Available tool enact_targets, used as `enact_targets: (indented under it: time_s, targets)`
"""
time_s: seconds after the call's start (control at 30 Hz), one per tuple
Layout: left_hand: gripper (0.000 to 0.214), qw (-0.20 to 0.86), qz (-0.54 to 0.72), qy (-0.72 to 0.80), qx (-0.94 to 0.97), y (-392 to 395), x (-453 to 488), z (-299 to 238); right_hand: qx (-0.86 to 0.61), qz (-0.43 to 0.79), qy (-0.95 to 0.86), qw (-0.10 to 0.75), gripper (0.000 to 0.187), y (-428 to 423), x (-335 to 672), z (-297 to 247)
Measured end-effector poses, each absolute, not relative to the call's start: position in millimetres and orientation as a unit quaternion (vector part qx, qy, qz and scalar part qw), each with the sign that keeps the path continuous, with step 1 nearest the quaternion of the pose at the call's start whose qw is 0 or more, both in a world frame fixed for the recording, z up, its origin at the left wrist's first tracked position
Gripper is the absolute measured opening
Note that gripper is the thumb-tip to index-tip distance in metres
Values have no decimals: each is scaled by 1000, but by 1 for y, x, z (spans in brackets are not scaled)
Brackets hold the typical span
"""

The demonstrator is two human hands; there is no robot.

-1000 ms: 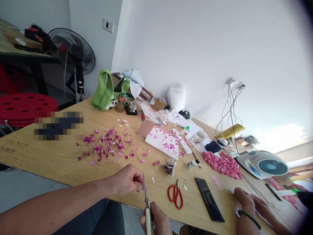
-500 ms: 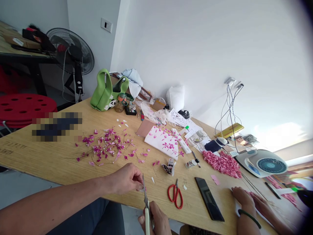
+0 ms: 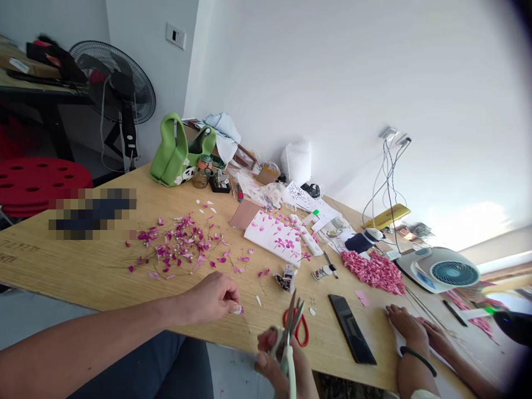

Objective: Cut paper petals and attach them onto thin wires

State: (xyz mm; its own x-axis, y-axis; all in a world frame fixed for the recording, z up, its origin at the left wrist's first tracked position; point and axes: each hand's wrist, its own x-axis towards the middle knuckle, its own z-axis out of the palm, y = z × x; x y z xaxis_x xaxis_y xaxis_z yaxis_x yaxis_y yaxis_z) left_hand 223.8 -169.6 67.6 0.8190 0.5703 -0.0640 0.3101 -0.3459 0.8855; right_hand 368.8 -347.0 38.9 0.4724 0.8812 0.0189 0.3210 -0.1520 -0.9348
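My left hand (image 3: 218, 299) is closed in a pinch above the table's near edge. Between its fingertips is a small pink-and-white flower piece (image 3: 238, 310), mostly hidden by the fingers. My right hand (image 3: 286, 360) grips white-handled scissors (image 3: 290, 327), their blades slightly apart and pointing up and away. Just behind those blades, red-handled scissors (image 3: 305, 332) lie on the table. To the left, a loose spread of magenta petals and stems (image 3: 183, 244) covers part of the wood. A white sheet with pressed flowers (image 3: 274, 237) lies further back.
A phone (image 3: 352, 328), small bottle (image 3: 322, 272) and crumpled packet (image 3: 286, 277) lie right of centre. Pink petals (image 3: 374, 271) are heaped near a heater-like fan unit (image 3: 440, 270). Another person's hands (image 3: 409, 327) rest at the right. A green bag (image 3: 170, 155) stands at the back.
My right hand has moved right and the scissors have come away from the left hand's fingertips, now overlapping the red-handled pair in view. My left hand stays nearly in place, pinching.
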Motion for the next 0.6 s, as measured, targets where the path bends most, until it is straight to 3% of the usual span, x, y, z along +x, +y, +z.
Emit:
enact_targets:
  time_s: [0.33, 0.6]
  targets:
    - [17, 418, 113, 241, 869, -186, 227, 59, -723, 226, -475, 447, 16, -301, 347, 35]
    - [15, 440, 93, 239, 861, -183, 227, 57, -729, 232, -488, 419, 14, -302, 351, 26]
